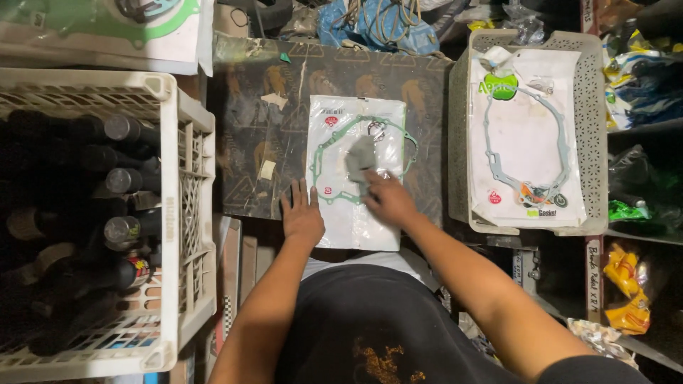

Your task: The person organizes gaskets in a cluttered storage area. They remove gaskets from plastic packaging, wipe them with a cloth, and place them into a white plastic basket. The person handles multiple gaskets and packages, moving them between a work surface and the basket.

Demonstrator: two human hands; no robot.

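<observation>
Many dark bottles [121, 178] stand packed in a white plastic crate [181, 213] on the far left. Next to the crate lies a dark board [256, 107] with small bits of paper on it. On the board sits a clear bag with a green gasket [356, 178] inside. The left hand [302, 213] lies flat, fingers spread, pressing down the bag's left edge. The right hand [388, 199] is just beside it, closed around a grey cloth [361, 160] that rests on the middle of the bag. Further right, a pale basket [594, 128] holds another bag with a grey gasket [526, 135] on top
</observation>
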